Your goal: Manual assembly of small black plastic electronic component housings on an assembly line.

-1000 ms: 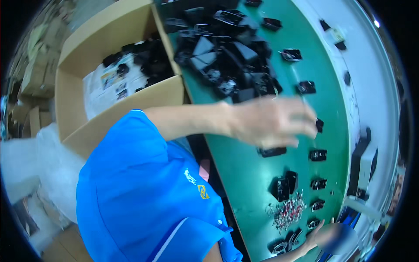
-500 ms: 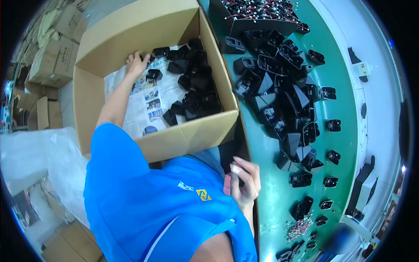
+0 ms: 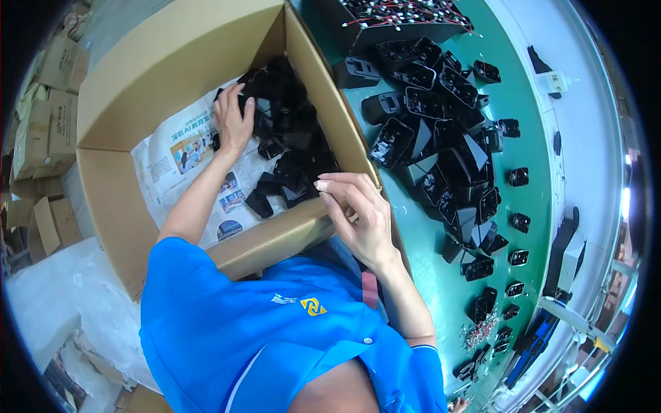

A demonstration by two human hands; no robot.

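Inside the cardboard box, my left hand reaches over the newspaper lining. Its fingers and thumb curl around a black plastic housing at the edge of a heap of black plastic housings. My right hand is raised above the box's near right corner. Its fingers are bent, with the thumb close to the forefinger; whether a small thing is pinched there is hidden. The newspaper shows on the left side of the box floor.
On the green table to the right lie a large pile of black housings and a column of single ones. A bin of red, white and black wires stands at the far end. Cartons and clear plastic sheeting lie on the left.
My left hand has moved right across the newspaper, and the loose housings there now sit against the heap. My right hand has risen from beside my body to the box's corner.
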